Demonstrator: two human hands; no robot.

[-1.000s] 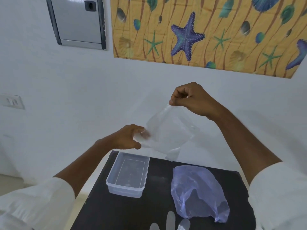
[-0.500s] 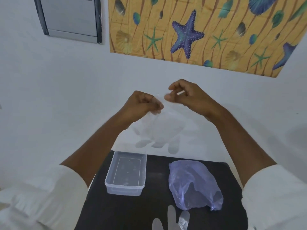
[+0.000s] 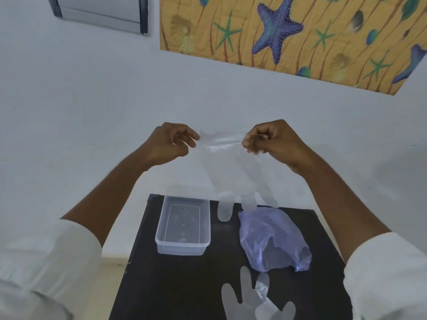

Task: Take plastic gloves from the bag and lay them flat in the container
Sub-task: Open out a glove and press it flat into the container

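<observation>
Fingers (image 3: 184, 140) of left hand (image 3: 169, 144) are pinching the cuff of a clear glove (image 3: 231, 167); right hand (image 3: 270, 142) is pinching the cuff's other corner, glove hanging fingers-down above the black worktop (image 3: 184, 285). Container (image 3: 183, 225) is sitting left, bag (image 3: 272, 239) right, another glove (image 3: 251, 301) lying at the near edge.

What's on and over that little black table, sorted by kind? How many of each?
Clear plastic gloves: 2, one held up by its cuff between both hands, one lying flat at the table's near edge
Clear plastic container: 1, nothing visible inside
Bluish plastic bag: 1
Total: 4
</observation>
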